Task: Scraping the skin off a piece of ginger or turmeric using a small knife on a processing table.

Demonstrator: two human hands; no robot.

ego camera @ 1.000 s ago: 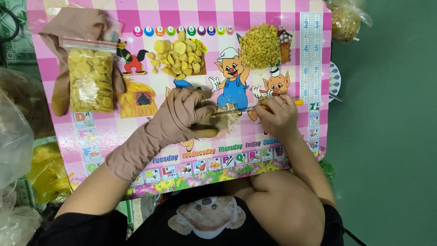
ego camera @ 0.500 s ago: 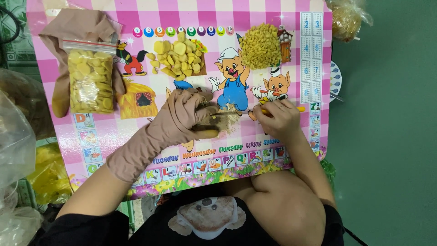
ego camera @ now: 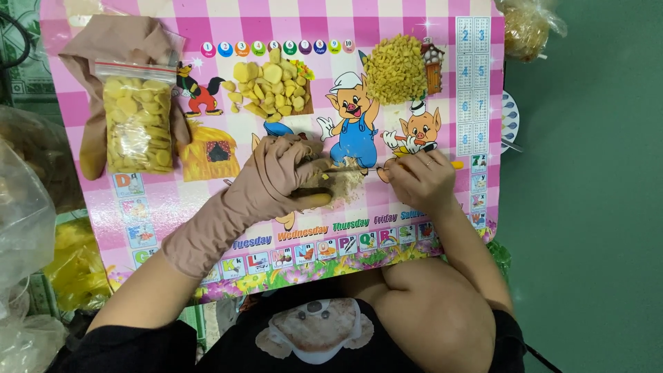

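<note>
Beige-gloved left hand (ego camera: 283, 173) clamps a small yellow piece (ego camera: 323, 177) against the table (ego camera: 414, 207), steadying it beside the right hand (ego camera: 421, 181), whose grip closes on a thin blade (ego camera: 359, 168).

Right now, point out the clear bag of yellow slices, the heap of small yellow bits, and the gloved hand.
clear bag of yellow slices (ego camera: 136, 124), head view, middle of the bag.
heap of small yellow bits (ego camera: 396, 69), head view, centre of the heap.
gloved left hand (ego camera: 280, 166), head view, back of the glove.

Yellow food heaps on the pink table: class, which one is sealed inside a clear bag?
The slices in the clear zip bag at the far left. The chunky pile and the finely cut pile lie loose.
</note>
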